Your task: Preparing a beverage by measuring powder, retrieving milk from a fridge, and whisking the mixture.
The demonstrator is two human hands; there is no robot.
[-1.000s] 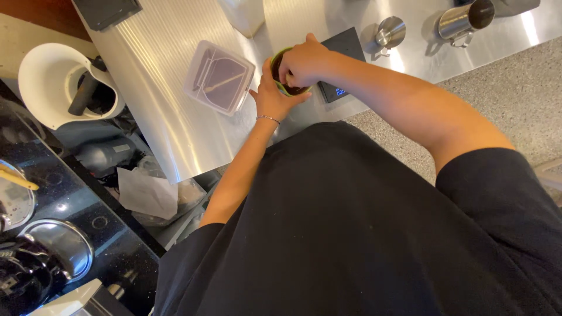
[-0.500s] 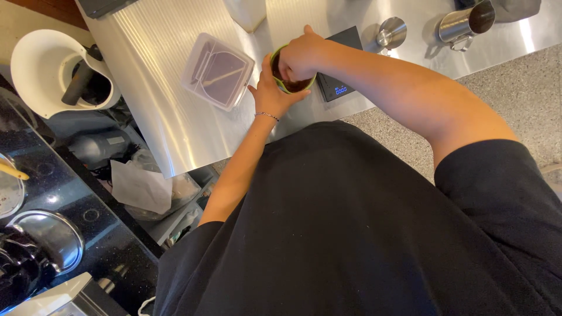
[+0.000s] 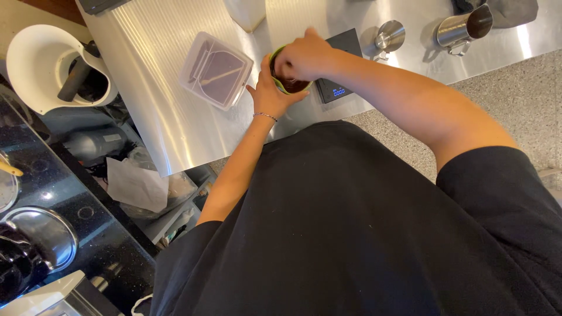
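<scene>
With the left hand (image 3: 270, 96) cupping the green cup (image 3: 285, 86) steady on the tabletop (image 3: 164, 88), the right hand (image 3: 304, 55), its grip pinched narrow over the rim, should work gently.

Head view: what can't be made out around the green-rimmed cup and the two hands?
- Green-rimmed cup: its contents, covered by the right hand.
- Right hand's fingertips: curled into the cup, so whether they grip anything is unclear.
- Left hand: palm side hidden against the cup.
- Scale: mostly behind the forearm; readout too small.
- Steel pitcher: inside too dark.
</scene>
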